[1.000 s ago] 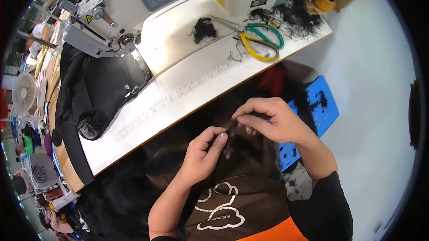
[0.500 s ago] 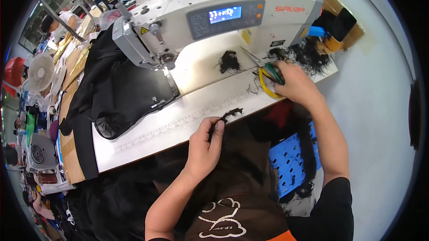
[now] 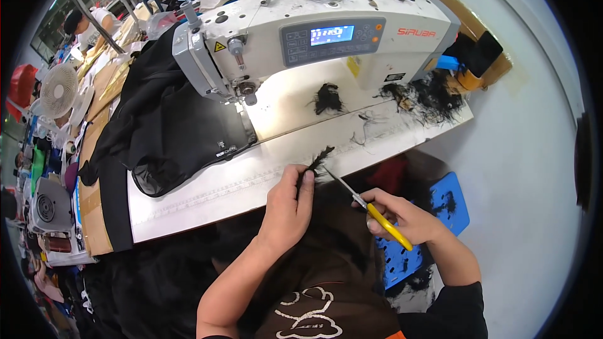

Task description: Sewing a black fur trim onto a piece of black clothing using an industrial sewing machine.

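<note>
My left hand pinches a frayed black scrap between thumb and fingers at the front edge of the sewing table; whether it is thread or cloth I cannot tell. In my right hand is a pair of scissors with a yellow handle, held in front of the table edge. Their blades point up and left, the tips close beside the scrap. A black garment lies partly under the head of a white sewing machine, left of my hands.
Black thread clumps lie on the table: a small one by the machine and a big heap at the right end. Below right is a blue perforated pedal covered in lint. A fan and another person appear far left.
My right hand has lifted the scissors off the table's right side and brought them down and left, toward the scrap. My left hand stays nearly in place.
</note>
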`<action>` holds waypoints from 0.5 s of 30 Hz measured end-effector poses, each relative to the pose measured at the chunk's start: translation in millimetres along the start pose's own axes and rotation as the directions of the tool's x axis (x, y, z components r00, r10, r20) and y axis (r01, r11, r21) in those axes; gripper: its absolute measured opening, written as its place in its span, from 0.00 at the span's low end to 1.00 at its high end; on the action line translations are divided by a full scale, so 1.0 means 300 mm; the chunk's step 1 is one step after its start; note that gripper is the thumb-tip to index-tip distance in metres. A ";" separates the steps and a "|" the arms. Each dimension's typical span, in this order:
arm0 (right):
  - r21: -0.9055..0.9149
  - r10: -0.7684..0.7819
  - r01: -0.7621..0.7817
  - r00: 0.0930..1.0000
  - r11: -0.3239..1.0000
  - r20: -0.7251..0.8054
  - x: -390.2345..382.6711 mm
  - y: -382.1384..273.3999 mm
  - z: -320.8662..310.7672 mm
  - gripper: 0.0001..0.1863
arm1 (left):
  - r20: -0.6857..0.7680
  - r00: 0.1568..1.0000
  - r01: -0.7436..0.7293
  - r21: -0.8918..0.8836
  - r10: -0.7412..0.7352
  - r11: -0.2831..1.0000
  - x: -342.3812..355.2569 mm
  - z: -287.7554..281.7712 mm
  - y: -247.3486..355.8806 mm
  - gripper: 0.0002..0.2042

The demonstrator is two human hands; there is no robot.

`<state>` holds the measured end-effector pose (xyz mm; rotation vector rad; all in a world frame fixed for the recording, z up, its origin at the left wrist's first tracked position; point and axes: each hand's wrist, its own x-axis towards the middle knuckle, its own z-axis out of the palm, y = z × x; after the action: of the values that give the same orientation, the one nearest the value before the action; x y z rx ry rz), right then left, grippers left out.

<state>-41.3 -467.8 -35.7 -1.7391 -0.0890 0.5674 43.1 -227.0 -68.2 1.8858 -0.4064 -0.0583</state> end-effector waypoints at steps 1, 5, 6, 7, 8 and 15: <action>0.000 0.003 -0.003 1.000 1.000 -0.004 0.006 -0.002 0.003 0.22 | 0.018 1.000 -0.002 -0.001 0.002 1.000 0.000 0.002 -0.004 0.07; -0.087 0.018 -0.025 0.996 0.996 -0.082 0.035 -0.025 0.012 0.21 | 0.073 0.997 -0.017 -0.017 0.018 1.000 0.003 0.004 0.006 0.05; -0.117 0.054 -0.066 0.993 0.991 -0.109 0.038 -0.032 0.011 0.20 | 0.068 0.998 -0.014 -0.021 0.016 1.000 0.005 0.005 0.006 0.05; -0.123 0.053 -0.065 0.994 0.990 -0.099 0.041 -0.037 0.008 0.20 | 0.067 0.998 -0.008 -0.021 0.010 1.000 0.005 0.002 0.003 0.06; -0.114 0.060 -0.076 0.988 0.991 -0.143 0.043 -0.044 0.003 0.20 | 0.066 0.998 -0.002 -0.021 0.003 1.000 0.005 -0.001 0.000 0.06; -0.816 -0.401 -0.214 0.786 0.538 -0.470 0.175 -0.081 -0.135 0.26 | 0.036 0.966 -0.256 0.023 0.255 0.966 0.012 -0.005 0.021 0.07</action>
<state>27.5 -479.3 -24.3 -2.7991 0.0117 -0.2723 45.4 -228.5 -61.4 1.8467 -0.6733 0.0897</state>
